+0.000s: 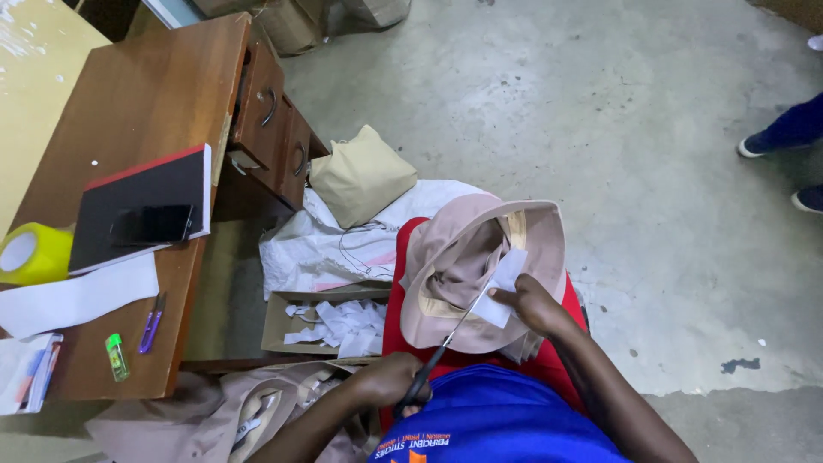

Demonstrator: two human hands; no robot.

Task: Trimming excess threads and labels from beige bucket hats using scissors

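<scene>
A beige brimmed hat lies upside down on my red-covered lap. My right hand pinches a white paper or fabric piece at the hat's inner rim. My left hand grips black-handled scissors, their blades angled up toward the white piece.
A wooden desk at left carries a black notebook with a phone, yellow tape roll, white strip, small purple snips and a green lighter. A cardboard box of white scraps, a white sack and beige cloth lie on the floor. Another person's feet stand at right.
</scene>
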